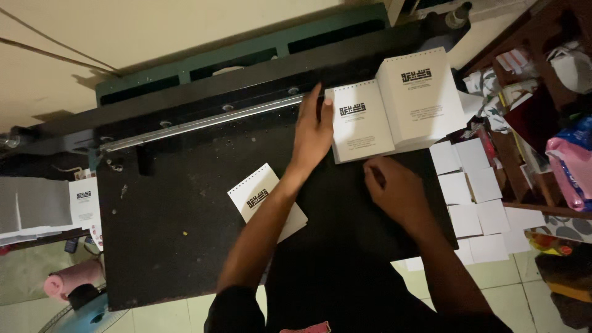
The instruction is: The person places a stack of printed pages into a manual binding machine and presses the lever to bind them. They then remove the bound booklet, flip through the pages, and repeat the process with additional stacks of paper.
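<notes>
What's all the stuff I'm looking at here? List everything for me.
Work table: one, black, centre.
Metal bar: one, silver, along the table's far edge.
Green frame: one, behind the table.
Small booklet: one, white with black print, under the left hand's fingertips.
Tall stack: one, white printed sheets, right of the small booklet.
Loose booklet: one, white, punched edge, beside the left forearm.
Blank cards: several, white, off the table's right edge.
Pink bag: one, far right.
Fan: one, bottom left, on the floor.
Left hand: touching the small booklet.
Right hand: resting on the table below it.
</notes>
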